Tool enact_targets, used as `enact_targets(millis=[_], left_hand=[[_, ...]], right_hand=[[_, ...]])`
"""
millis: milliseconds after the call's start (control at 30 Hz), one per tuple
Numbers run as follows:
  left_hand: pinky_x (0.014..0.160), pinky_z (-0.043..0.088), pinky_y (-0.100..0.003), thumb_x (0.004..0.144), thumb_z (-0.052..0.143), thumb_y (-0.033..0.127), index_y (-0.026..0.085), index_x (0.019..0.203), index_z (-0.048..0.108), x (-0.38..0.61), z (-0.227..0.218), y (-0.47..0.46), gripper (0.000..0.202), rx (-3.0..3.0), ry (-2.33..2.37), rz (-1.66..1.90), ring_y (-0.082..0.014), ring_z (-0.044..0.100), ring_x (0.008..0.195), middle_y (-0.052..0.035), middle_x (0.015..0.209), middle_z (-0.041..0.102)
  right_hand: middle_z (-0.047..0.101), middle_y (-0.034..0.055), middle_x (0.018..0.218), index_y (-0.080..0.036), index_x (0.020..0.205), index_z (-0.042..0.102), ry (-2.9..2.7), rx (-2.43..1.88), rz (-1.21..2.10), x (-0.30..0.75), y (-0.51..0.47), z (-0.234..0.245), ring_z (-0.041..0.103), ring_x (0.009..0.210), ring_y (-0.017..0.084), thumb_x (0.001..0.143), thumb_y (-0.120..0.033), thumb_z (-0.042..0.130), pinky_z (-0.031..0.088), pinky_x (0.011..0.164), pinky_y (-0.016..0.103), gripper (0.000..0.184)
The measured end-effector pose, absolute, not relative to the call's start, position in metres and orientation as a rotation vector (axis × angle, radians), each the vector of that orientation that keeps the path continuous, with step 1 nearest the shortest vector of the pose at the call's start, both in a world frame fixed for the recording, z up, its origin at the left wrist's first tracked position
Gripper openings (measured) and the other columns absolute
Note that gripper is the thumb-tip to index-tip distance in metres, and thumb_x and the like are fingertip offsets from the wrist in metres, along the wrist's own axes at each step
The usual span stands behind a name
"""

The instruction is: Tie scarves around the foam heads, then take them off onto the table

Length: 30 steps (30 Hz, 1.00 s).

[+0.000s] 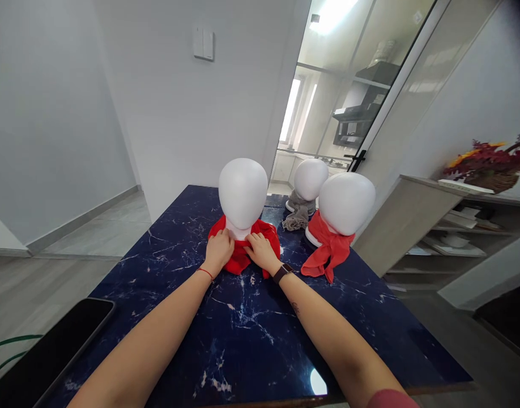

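At the counter [243, 334]'s near left lies a black device [68, 340]; farther in, the left hand [220, 249] and right hand [263, 252] each pinch the upper edge of a red scarf [237, 262] between their fingers, and it lies around the neck of a white head [243, 192]. To the right stands a second head [347, 201] in a knotted coral scarf [328, 252], and behind it a third head [311, 177] in a grey scarf [301, 212], before a glass door [328, 85].
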<state>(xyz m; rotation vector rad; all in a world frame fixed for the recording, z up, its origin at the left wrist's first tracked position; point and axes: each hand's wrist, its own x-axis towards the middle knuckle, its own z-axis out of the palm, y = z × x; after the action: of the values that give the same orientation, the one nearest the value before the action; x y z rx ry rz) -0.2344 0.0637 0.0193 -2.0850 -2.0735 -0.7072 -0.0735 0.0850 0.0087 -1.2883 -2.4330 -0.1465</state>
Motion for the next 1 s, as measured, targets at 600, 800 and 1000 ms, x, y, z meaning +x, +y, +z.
enact_targets(millis=[600, 800, 1000], left_hand=[[0.069, 0.049, -0.034, 0.081, 0.038, 0.018, 0.011, 0.089, 0.068, -0.256, 0.022, 0.073, 0.032, -1.957, -2.367, -0.542, -0.0244, 0.065, 0.083, -0.0162, 0.106, 0.057], [0.08, 0.046, -0.044, 0.078, 0.042, 0.022, 0.015, 0.089, 0.069, -0.256, 0.016, 0.07, 0.03, -1.855, -2.369, -0.668, -0.0314, 0.053, 0.103, -0.0162, 0.104, 0.057], [0.08, 0.044, -0.047, 0.077, 0.044, 0.023, 0.018, 0.092, 0.067, -0.257, 0.01, 0.072, 0.028, -1.803, -2.384, -0.79, -0.0325, 0.05, 0.103, -0.0156, 0.111, 0.053]], right_hand=[[0.063, 0.0066, 0.092, -0.019, 0.084, 0.056, -2.299, -1.435, -0.182, -0.074, 0.084, 0.01, 0.053, 0.092, 0.021, 0.09, -0.056, 0.037, 0.036, 0.078, 0.033, 0.042], [0.062, 0.0061, 0.089, -0.019, 0.091, 0.052, -2.213, -1.438, -0.108, -0.078, 0.083, 0.008, 0.054, 0.084, 0.018, 0.094, -0.042, 0.037, 0.037, 0.071, 0.028, 0.028], [0.063, 0.0066, 0.086, -0.02, 0.09, 0.053, -2.131, -1.518, -0.123, -0.079, 0.082, 0.008, 0.055, 0.086, 0.02, 0.094, -0.036, 0.038, 0.039, 0.072, 0.028, 0.022]])
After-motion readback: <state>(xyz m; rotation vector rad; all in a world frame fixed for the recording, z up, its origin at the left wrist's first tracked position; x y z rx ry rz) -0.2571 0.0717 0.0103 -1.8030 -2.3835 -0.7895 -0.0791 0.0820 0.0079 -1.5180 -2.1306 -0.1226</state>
